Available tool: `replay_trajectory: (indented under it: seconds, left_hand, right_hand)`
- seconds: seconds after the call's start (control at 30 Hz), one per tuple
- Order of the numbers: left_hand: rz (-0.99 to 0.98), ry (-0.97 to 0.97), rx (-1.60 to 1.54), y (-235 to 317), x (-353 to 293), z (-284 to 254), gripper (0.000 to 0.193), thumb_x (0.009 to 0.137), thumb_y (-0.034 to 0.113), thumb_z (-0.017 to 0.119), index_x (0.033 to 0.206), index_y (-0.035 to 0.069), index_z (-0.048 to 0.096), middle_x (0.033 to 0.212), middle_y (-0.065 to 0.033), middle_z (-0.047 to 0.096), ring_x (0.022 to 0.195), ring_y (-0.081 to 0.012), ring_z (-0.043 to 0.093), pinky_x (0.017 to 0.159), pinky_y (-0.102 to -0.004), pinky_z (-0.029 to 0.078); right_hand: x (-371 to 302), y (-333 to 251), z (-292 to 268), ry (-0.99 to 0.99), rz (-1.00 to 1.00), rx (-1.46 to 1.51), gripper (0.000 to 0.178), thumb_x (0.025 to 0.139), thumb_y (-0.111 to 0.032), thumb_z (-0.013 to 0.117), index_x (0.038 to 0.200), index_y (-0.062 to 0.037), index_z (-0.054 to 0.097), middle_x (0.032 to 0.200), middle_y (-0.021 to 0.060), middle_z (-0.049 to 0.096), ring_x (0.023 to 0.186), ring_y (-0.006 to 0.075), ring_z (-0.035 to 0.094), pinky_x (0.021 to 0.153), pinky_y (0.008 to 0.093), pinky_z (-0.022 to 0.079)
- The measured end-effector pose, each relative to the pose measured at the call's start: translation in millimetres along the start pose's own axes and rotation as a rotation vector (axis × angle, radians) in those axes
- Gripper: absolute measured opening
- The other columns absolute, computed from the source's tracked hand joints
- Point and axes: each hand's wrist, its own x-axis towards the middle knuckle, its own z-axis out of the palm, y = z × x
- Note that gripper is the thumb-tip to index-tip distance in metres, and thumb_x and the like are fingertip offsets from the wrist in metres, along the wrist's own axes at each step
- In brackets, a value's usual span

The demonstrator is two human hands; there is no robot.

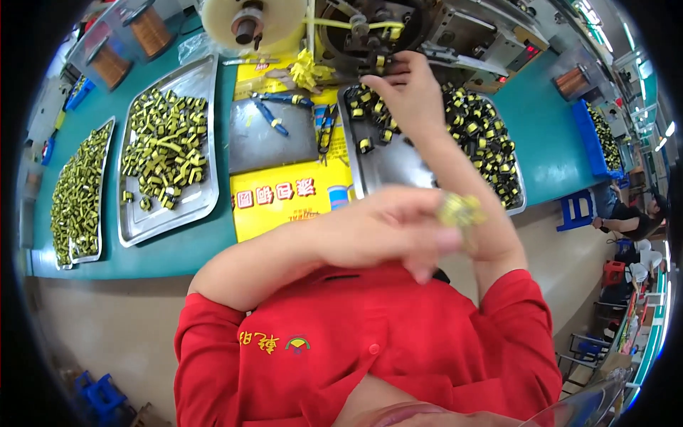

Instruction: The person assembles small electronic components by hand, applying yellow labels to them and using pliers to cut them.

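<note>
My right hand [418,96] reaches to the machine [434,32], thumb and fingers closed around a small black-and-yellow coil [380,62] at its front. Motion smears my left hand [398,228], which is in front of my chest, crossing before the right forearm. At its fingertips is a yellow-green piece [461,211], too blurred to name. Under the right wrist lies a metal tray [395,167] with many black coils [487,135] banded in yellow. A large pale tape roll [249,25] feeds a yellow strip toward the machine.
Two trays [167,222] [89,256] of yellow-green parts stand at left on the green table [142,262]. Blue-handled pliers [270,117] and black snips [327,128] lie on a grey plate [274,149]. Copper wire spools [149,32] stand behind; a blue bin [594,139] is at right.
</note>
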Motion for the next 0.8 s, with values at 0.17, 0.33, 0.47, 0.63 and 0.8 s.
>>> replay_trajectory:
  seconds: [0.17, 0.33, 0.47, 0.63, 0.8]
  left_hand:
    - [0.057, -0.220, 0.166, 6.4, 9.0, 48.0, 0.039, 0.080, 0.034, 0.067, 0.088, -0.001, 0.053, 0.066, -0.0016, 0.055, 0.061, -0.0063, 0.050, 0.051, -0.0206, 0.037]
    - [0.001, -0.259, 0.217, 10.0, 18.9, 65.9, 0.051, 0.067, 0.041, 0.076, 0.075, -0.002, 0.049, 0.065, -0.0048, 0.054, 0.058, -0.0102, 0.051, 0.049, -0.0221, 0.038]
    - [0.100, -0.268, 0.144, 13.4, 20.4, 66.9, 0.039, 0.067, 0.022, 0.079, 0.093, 0.001, 0.058, 0.064, 0.0017, 0.050, 0.059, -0.0048, 0.045, 0.053, -0.0179, 0.034]
    - [-0.047, -0.411, 0.094, 6.7, 36.7, 70.1, 0.045, 0.069, 0.024, 0.073, 0.097, 0.002, 0.046, 0.073, -0.0024, 0.049, 0.060, -0.0102, 0.045, 0.057, -0.0232, 0.040]
    - [-0.005, -0.371, 0.032, -1.5, 52.1, 70.7, 0.049, 0.067, 0.037, 0.074, 0.078, -0.004, 0.051, 0.069, -0.0082, 0.058, 0.064, -0.0131, 0.057, 0.053, -0.0239, 0.043]
  right_hand:
    - [-38.8, 14.7, -35.1, -0.371, -0.138, -0.262, 0.027, 0.075, -0.012, 0.068, 0.100, -0.0068, 0.056, 0.092, 0.0084, 0.058, 0.079, 0.0231, 0.059, 0.069, 0.0306, 0.048]
    - [-47.3, 38.6, -30.0, -0.435, -0.650, -0.565, 0.027, 0.073, -0.007, 0.064, 0.099, -0.0101, 0.060, 0.101, 0.0051, 0.055, 0.097, 0.0251, 0.050, 0.082, 0.0355, 0.041]
    - [-49.2, 33.4, -32.0, -0.477, -0.710, -0.638, 0.030, 0.070, -0.011, 0.065, 0.099, -0.0102, 0.059, 0.100, 0.0066, 0.054, 0.098, 0.0250, 0.048, 0.084, 0.0358, 0.039]
    - [-79.6, 13.9, -53.9, -0.782, -0.488, -0.403, 0.031, 0.073, -0.011, 0.065, 0.102, -0.0066, 0.057, 0.090, 0.0117, 0.054, 0.092, 0.0299, 0.054, 0.078, 0.0382, 0.045]
    - [-84.7, 7.5, -60.2, -0.797, -0.431, -0.381, 0.032, 0.076, -0.011, 0.062, 0.108, -0.0083, 0.056, 0.092, 0.0120, 0.055, 0.092, 0.0297, 0.055, 0.078, 0.0383, 0.046]
